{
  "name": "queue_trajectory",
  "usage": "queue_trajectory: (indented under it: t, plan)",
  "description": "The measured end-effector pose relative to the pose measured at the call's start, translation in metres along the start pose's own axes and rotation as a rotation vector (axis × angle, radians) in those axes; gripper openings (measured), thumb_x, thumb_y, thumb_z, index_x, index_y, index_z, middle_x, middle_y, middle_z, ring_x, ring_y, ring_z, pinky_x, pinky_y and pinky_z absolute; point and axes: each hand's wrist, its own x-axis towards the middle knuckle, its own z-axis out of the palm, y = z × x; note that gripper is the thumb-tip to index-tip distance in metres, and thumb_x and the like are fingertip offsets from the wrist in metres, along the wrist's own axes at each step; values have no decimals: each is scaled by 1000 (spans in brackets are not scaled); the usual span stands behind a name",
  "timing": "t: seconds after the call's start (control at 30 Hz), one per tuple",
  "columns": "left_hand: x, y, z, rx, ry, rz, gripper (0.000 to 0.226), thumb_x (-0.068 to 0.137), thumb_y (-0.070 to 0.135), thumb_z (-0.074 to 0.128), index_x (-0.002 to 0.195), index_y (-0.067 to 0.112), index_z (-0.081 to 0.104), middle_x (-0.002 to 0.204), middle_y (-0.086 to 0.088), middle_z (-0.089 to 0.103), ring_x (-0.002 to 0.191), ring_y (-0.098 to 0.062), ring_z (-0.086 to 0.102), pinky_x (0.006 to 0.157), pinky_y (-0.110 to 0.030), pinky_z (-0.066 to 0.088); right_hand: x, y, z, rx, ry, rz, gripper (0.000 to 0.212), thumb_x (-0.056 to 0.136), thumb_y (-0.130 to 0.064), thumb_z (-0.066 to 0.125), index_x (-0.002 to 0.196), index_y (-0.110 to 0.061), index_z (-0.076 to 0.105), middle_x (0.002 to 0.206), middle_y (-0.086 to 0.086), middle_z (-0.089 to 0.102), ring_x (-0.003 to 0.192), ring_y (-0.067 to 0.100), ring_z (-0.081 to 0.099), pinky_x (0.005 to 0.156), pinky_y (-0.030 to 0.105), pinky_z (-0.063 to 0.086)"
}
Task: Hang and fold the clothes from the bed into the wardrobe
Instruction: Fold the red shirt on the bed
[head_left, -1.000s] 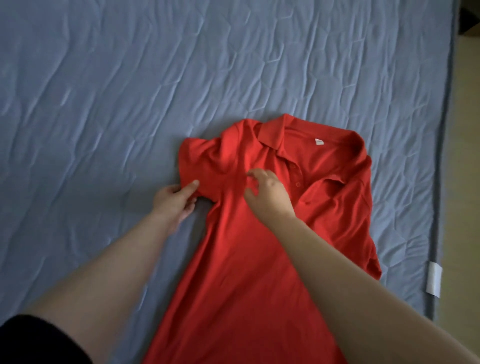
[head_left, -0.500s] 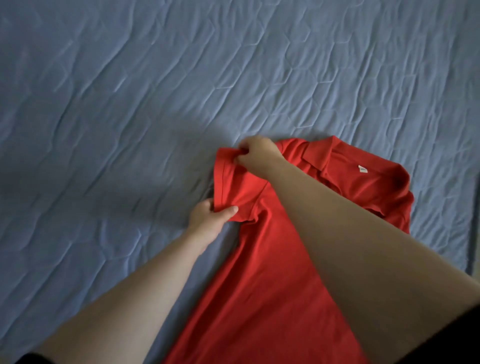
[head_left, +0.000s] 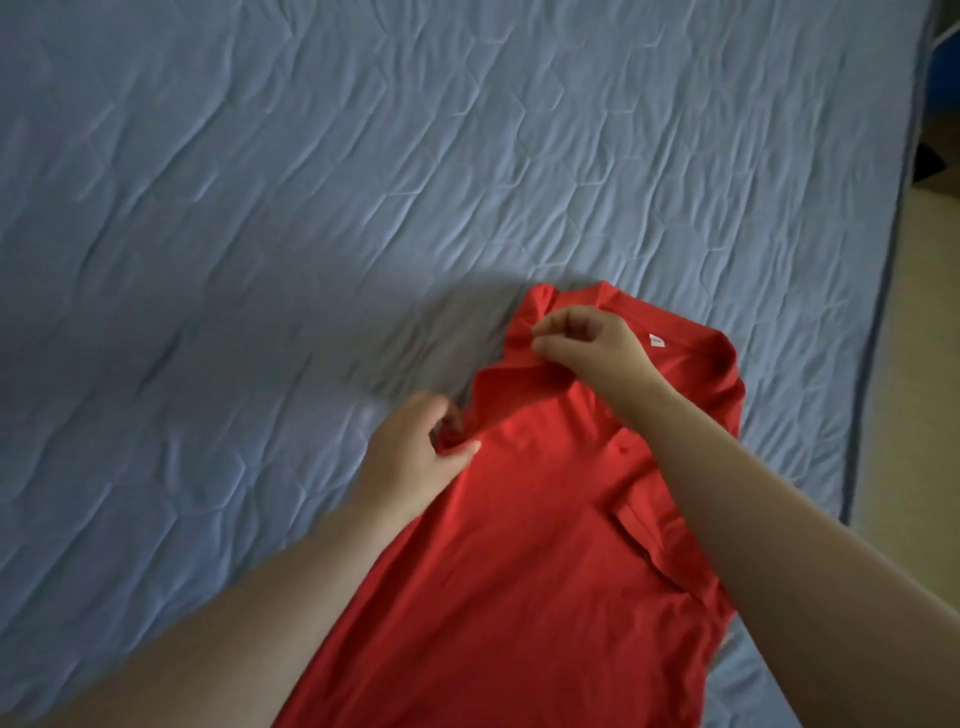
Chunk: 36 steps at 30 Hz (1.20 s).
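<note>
**Desk:** What does the head view give us?

**Caption:** BEDROOM: A red shirt (head_left: 519, 561) lies front up on the blue bed (head_left: 260, 208). Its collar (head_left: 592, 295) points away from the person and its hem runs off the bottom of the frame. The left grip (head_left: 415, 457) pinches the shirt's side edge near the armpit, thumb on top. The right grip (head_left: 587, 348) pinches the shoulder fold just beside the collar. Both are grasping cloth, and neither has let go.

**Desk:** And what has just changed?

**Caption:** Half a second ago the left sleeve stuck out flat over the bed, held at its hem and at its top. Now that sleeve (head_left: 519, 382) is turned in over the chest. The shirt's left edge runs nearly straight down from the shoulder. The right grip has travelled inward with the cloth, toward the collar. On the right side a flap (head_left: 644, 540) lies over the front, as it did a second ago.

**Desk:** What does that mean for the job?

**Caption:** By my reading, the shirt is now narrowed on both sides, so the fold is well under way. The turned-in sleeve looks bunched at the shoulder and may want smoothing. The length is not yet folded up. The wardrobe is nowhere in frame, so the carry is still ahead.
</note>
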Motion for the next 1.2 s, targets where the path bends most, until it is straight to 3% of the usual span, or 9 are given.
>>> queue_trajectory:
  t: [0.1,0.2,0.33,0.57,0.67,0.8,0.93,1.07,1.2]
  plan:
    - [-14,8,15,129,-173,102,36,65,36,83,85,19,58,86,12,53,76,-4,49,71,-22,42,-19,34,-24,-60,23,47,30,76,18,60,98,-1,65,85,10,61,80,17,55,75,25,44]
    - [-19,11,30,227,-250,87,40,67,53,75,90,25,60,94,13,54,85,-3,53,77,-25,45,-38,73,-39,-334,101,59,50,70,17,56,114,-6,63,110,9,64,102,20,60,86,18,42]
    - [-15,14,46,225,-129,71,17,79,36,71,78,21,62,77,7,58,73,-13,58,67,-30,47,-55,115,-46,-499,257,126,48,77,0,59,124,-11,58,122,11,56,111,26,54,89,25,39]
    - [15,26,69,269,-126,171,13,78,18,74,86,14,64,84,-2,61,75,-21,61,65,-28,42,-65,138,-74,-506,412,54,37,78,2,57,113,-7,66,114,14,62,107,29,56,91,30,40]
    - [41,36,75,266,-10,176,30,76,10,74,102,4,61,96,-15,60,87,-33,59,78,-40,48,-64,143,-100,-568,494,17,42,76,8,52,115,-3,64,117,17,60,113,34,52,98,35,38]
    - [80,45,93,244,-70,-98,70,81,28,74,135,-1,41,133,-23,48,124,-37,45,105,-45,36,-48,157,-136,-654,460,224,59,82,3,49,140,-4,37,141,20,37,128,39,37,105,45,35]
    - [106,48,106,80,-103,-316,90,76,52,72,143,7,35,143,-16,45,131,-30,43,108,-37,34,-27,170,-161,-612,389,342,80,84,-10,65,148,-4,18,142,23,35,129,41,40,102,46,38]
    - [130,47,103,-10,-138,-327,76,77,38,76,138,8,43,134,-12,55,121,-26,54,104,-34,41,-7,176,-172,-451,341,310,97,77,-10,72,151,-3,10,136,24,45,122,39,48,92,36,41]
    - [146,58,100,-98,-170,-260,48,75,22,79,118,10,61,112,-7,67,101,-23,64,94,-37,50,-2,182,-178,-320,487,301,76,70,-13,81,135,-4,43,114,16,59,106,32,56,71,24,33]
